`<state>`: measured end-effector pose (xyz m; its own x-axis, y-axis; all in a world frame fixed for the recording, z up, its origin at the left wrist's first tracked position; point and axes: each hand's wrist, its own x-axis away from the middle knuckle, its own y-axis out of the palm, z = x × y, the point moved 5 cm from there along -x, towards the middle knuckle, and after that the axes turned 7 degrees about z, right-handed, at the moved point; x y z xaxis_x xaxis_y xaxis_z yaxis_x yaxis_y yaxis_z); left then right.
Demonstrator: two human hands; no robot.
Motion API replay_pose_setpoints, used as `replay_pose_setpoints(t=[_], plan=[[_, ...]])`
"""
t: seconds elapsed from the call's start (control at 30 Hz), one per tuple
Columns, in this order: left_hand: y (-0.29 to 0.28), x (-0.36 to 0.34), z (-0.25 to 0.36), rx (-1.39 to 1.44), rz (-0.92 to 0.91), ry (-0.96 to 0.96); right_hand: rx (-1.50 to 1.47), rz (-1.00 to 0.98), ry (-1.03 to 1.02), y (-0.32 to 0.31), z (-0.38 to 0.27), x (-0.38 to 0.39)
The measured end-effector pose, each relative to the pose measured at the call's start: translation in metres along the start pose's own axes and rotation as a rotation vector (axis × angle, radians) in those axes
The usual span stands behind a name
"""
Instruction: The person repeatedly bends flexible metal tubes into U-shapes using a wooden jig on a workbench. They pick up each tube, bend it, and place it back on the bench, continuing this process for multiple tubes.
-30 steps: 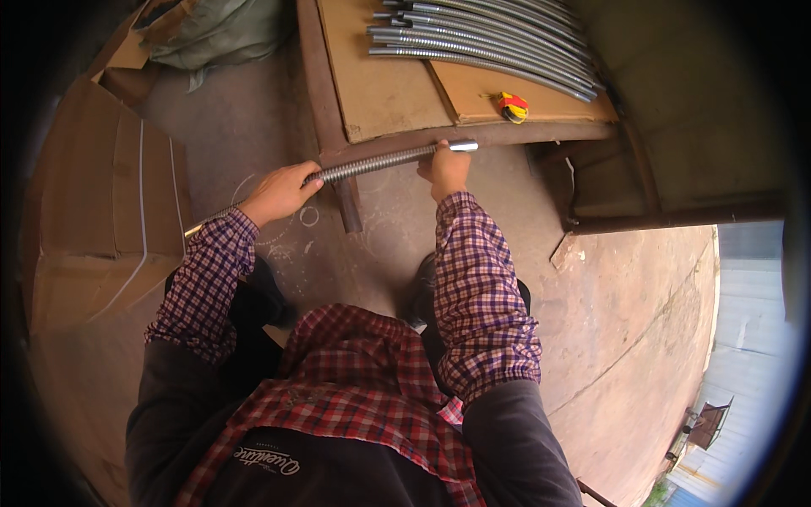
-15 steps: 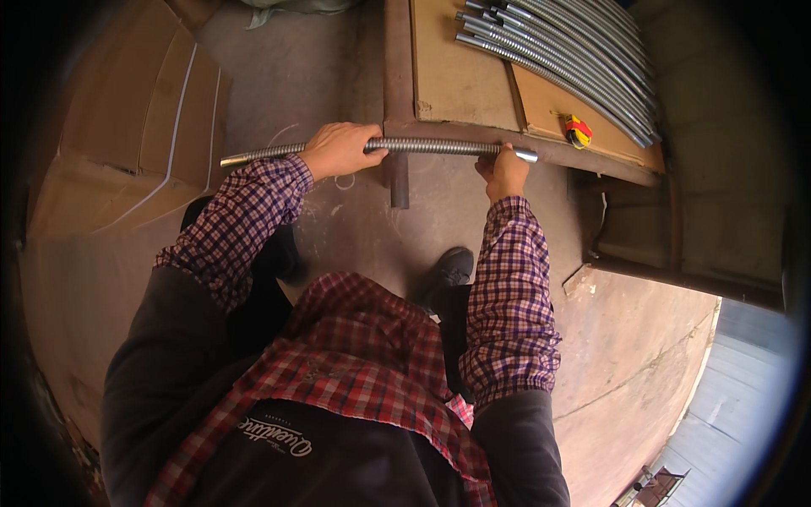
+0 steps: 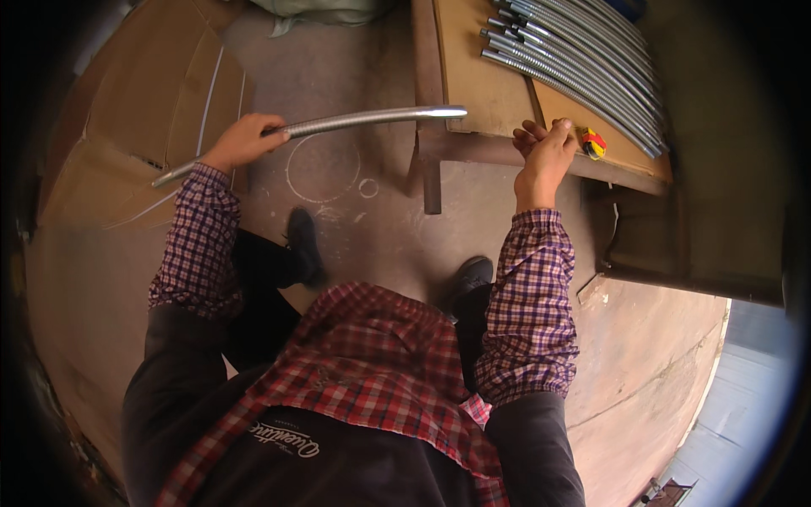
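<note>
My left hand (image 3: 247, 142) is wrapped round a flexible corrugated metal tube (image 3: 351, 119), gripping it nearer its left end. The tube's smooth shiny right end reaches just over the corner of the table (image 3: 477, 148). Off to the right, my right hand (image 3: 545, 160) is apart from the tube, its fingers spread and slightly curled, with nothing seen in them. It hovers by the table's front edge, close to a yellow and red tape measure (image 3: 594, 144). Many similar metal tubes (image 3: 583, 72) lie side by side on the cardboard covering the tabletop.
Large cardboard boxes (image 3: 127, 93) stand at the left, with a white strap across them. A pale sack (image 3: 325, 10) lies on the floor at the far side. Chalk circles (image 3: 290, 179) mark the floor beneath the tube. A table leg (image 3: 432, 190) juts down near the middle.
My right hand has let go of the tube's right end and moved rightward, its fingers opening. My left hand has carried the tube to the left, with its right end now raised.
</note>
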<state>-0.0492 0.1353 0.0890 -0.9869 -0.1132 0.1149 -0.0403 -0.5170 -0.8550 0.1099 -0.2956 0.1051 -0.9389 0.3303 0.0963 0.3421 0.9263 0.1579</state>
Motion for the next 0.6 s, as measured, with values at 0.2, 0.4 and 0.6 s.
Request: replay_pose_setpoints(t=[0.2,0.4,0.6], plan=[[-0.008,0.041,-0.043,0.045,-0.103,-0.227,-0.057,0.015,0.009,-0.001,-0.008,-0.003],[0.005,0.026,-0.026,-0.106,-0.061,-0.027,-0.040,0.001,0.013,0.011,-0.003,0.003],[0.074,-0.018,0.069,-0.244,-0.047,0.117,-0.066,-0.044,0.076,0.023,0.002,0.004]])
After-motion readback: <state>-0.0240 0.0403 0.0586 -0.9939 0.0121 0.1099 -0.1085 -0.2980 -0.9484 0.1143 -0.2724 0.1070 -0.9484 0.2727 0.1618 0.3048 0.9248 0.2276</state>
